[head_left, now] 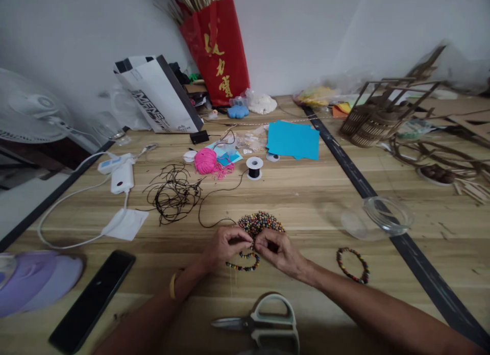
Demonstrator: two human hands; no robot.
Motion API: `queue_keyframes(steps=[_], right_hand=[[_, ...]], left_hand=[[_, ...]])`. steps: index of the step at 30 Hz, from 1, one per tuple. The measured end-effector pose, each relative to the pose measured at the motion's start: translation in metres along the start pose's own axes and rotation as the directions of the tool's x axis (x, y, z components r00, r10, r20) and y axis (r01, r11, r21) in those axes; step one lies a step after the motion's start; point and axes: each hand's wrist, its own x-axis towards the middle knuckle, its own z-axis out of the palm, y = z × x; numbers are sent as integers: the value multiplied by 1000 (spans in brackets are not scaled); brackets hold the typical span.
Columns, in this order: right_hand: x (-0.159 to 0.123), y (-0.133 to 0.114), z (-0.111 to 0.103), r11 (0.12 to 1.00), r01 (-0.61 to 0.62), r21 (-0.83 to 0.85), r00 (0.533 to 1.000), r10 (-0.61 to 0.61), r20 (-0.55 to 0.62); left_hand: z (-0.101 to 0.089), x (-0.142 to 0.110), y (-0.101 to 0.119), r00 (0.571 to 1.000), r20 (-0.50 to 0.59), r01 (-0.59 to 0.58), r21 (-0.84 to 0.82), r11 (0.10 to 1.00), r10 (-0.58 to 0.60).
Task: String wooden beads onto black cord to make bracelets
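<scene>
My left hand (pixel 227 246) and my right hand (pixel 281 251) meet over the table, thumbs and fingertips pinched close together. Between them the left fingertips appear closed on a beaded string (pixel 250 268), whose strung colourful beads curve down onto the wood. What the right fingertips pinch is too small to make out. Just behind the hands lies a heap of loose multicoloured beads (pixel 261 220). A finished-looking beaded bracelet (pixel 352 265) rests to the right of my right forearm. Scissors (pixel 264 322) with pale handles lie in front of me, blades pointing left.
Behind the beads stand a spool of black cord (pixel 254 168), a tangle of dark cord (pixel 174 194) and pink yarn (pixel 206 161). A glass dish (pixel 388 216) is at right. At left lie a black phone (pixel 92 300) and a power strip (pixel 121 174).
</scene>
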Motion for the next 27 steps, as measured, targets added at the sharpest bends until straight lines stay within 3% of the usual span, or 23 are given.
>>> queue_keyframes(steps=[11,21,27], right_hand=[[-1,2,1,1000,6,0,1000,-6,4],[-2,10,5,987,-57,147,998,55,18],[-2,7,4,990,-22,140,1000,20,19]], left_hand=[[2,-1,-1,1000,24,-10,-1,1000,10],[4,-3,-4,993,33,117,-91,989,-114],[3,-1,-2,998,34,60,-113,992,-56]])
